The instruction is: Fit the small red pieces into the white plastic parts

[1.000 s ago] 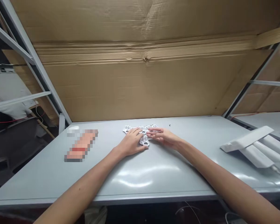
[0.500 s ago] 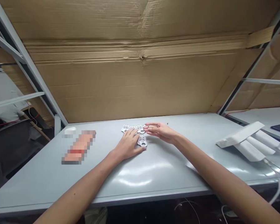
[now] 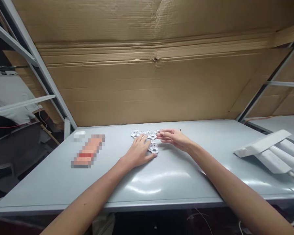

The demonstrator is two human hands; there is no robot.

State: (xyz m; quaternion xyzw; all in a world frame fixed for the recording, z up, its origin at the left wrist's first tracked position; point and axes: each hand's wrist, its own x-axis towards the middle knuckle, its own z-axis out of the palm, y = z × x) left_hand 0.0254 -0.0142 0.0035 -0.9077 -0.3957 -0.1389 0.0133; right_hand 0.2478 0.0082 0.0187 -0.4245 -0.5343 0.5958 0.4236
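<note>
Several small white bracket-like parts with round holes lie together on the grey table (image 3: 107,192). One part (image 3: 153,147) sits closest to me, beside the thumb and forefinger of my left hand (image 3: 138,153). That hand rests palm down with its fingers spread, its fingertips at the front of a back row of similar parts. In that row are a left part (image 3: 135,133) and a middle part (image 3: 151,135); another between them is partly covered by my fingers. My right hand (image 3: 173,138) is held sideways at the row's right end, fingers stretched out, partly hiding a part there.
A pixelated orange object (image 3: 89,150) and a small white object (image 3: 79,134) lie on the left. On the right stands a white angular device (image 3: 267,148) with cables. Cardboard (image 3: 147,94) walls off the back, between metal frame posts (image 3: 39,62).
The view has swung slightly left, so everything appears shifted right. Both hands stay by the white parts with almost the same pose.
</note>
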